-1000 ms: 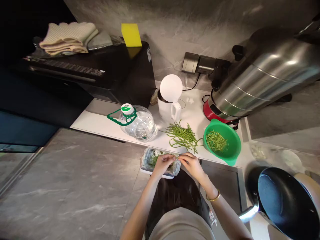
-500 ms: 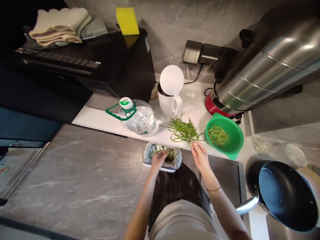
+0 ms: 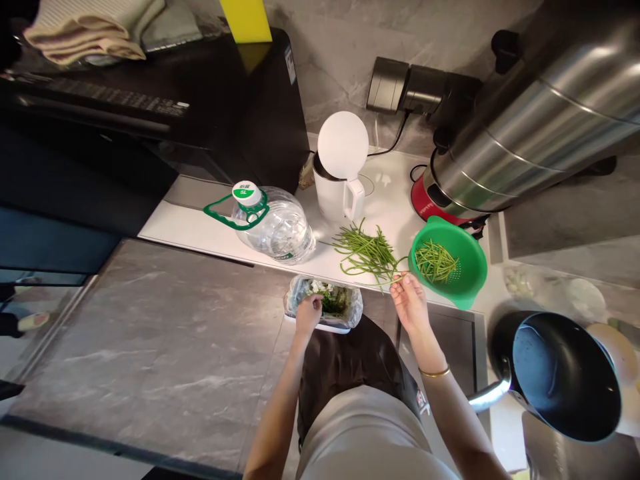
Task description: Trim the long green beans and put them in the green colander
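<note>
A loose pile of long, thin green stalks (image 3: 367, 250) lies near the front edge of the counter. At the pile's right corner my right hand (image 3: 411, 301) is closed in a pinch on a thin green stalk (image 3: 397, 277). My left hand (image 3: 309, 316) hangs over the left side of a lined bin (image 3: 356, 308) below the counter. Its fingers are curled together, and what they hold, if anything, is hidden. Green and white scraps (image 3: 333, 298) lie inside the bin. Right of the pile, a green colander (image 3: 470, 267) contains short green pieces (image 3: 435, 261).
Behind the pile stands a white kettle (image 3: 330, 197) with its lid up. A large water bottle (image 3: 280, 227) is to its left, beside a black appliance (image 3: 240, 113). To the right are a tall steel appliance (image 3: 525, 140) and a black pan (image 3: 565, 380).
My right hand has moved slightly right, toward the colander. My left hand has shifted left over the bin, uncovering more of the scraps. The camera view has tilted a little.
</note>
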A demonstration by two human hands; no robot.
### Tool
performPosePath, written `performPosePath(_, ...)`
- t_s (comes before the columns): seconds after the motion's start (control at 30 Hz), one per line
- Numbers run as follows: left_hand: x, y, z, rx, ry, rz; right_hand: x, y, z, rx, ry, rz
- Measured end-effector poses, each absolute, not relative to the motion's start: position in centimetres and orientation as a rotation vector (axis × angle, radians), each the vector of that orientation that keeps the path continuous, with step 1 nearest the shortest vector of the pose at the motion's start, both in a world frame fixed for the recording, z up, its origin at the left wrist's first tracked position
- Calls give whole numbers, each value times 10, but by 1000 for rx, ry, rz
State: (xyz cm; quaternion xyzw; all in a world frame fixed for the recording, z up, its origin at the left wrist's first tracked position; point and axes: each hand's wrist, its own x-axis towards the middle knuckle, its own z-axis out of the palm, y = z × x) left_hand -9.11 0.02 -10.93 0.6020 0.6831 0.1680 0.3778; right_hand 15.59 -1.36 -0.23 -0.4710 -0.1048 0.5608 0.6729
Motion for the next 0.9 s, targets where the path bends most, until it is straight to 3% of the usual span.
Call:
performPosePath(0.2, -57, 4, -22, 1651, 1408, 888, 152, -15, 1, -1080, -292, 1264)
performPosePath(0.33, -48, 8, 13, 1887, 1254, 957, 150, -15, 3, -1088, -300, 1271)
performPosePath(0.9, -39, -2, 4, 2187, 1086, 689, 130, -22, -8, -1392, -603, 1497)
